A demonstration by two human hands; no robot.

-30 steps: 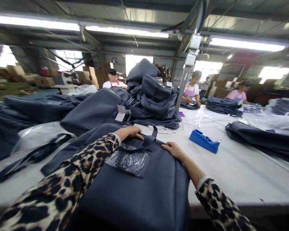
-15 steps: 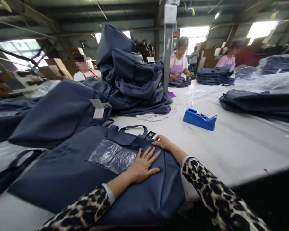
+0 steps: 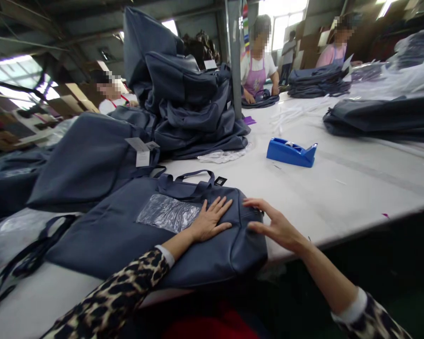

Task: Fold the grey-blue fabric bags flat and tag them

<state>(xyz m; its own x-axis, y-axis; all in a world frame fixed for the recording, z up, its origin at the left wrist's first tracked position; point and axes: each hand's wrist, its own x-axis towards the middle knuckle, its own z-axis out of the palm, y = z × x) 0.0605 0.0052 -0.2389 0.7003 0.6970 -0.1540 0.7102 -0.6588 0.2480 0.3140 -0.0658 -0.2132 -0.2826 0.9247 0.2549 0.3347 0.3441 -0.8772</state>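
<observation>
One bundle of dark navy fabric straps (image 3: 19, 266) lies at the lower left of the frame, beside crumpled clear plastic film (image 3: 14, 230). Above them, left of centre, a bulky navy leather-look bag (image 3: 79, 165) carries white paper tags (image 3: 141, 153) at its right end. Behind it, at the upper left, is a person in a white top with a red strap (image 3: 111, 101).

Across the lower middle, a navy leather-look bag with two strap handles (image 3: 127, 230) lies on its side at the near edge of the white worktop (image 3: 356, 183). A clear, wrinkled plastic pocket (image 3: 167, 213) shows on its upper face, and a small black tag (image 3: 220, 181) sits by the handles. A tall heap of navy bags (image 3: 191, 94) rises behind. The left hand (image 3: 212, 223) presses flat beside the pocket, fingers spread, its grip clasping nothing. At the bag's right end, the right hand (image 3: 279, 228) has thumb and fingers well parted, its grip not closed around anything; whether the fingertips touch the bag I cannot tell.

Farther right, a blue plastic tape dispenser (image 3: 291, 153) stands apart from the bag, and a long folded dark navy bag (image 3: 381, 120) lies near the right edge.
</observation>
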